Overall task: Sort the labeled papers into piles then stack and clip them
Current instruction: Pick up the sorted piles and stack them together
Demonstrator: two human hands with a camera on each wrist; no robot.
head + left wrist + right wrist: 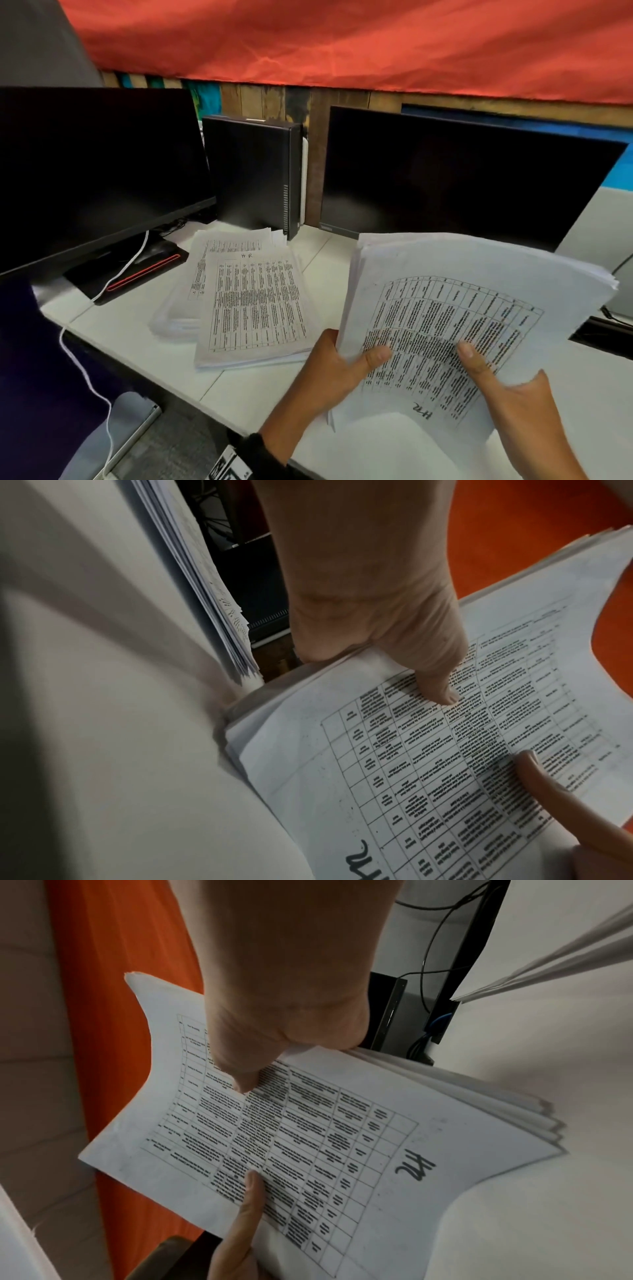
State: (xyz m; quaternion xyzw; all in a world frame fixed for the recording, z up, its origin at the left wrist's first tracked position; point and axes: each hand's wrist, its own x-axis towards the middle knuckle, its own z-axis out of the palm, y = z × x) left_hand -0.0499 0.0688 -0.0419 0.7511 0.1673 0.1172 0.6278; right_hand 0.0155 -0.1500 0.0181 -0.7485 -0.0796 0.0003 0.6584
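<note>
Both hands are on the same thick bundle of papers (472,308), held up off the desk (144,329). Left hand (337,370) grips its near-left edge with the thumb pressed on top; right hand (513,401) pinches the near-right side the same way. Top sheet is marked "HR", upside down to the person. Looks like mid-sorting: an HR pile (253,305) already lies on the desk to the left, overlapping another pile behind it. Next move is probably peeling that top sheet off without dragging the ones below.

we see held papers (479,308): white, black table grid, black handwritten label | desk pile (253,305): white, black print | desk (137,329): white | monitors (462,178): black | cloth (342,41): red-orange | cable (85,370): white
</note>
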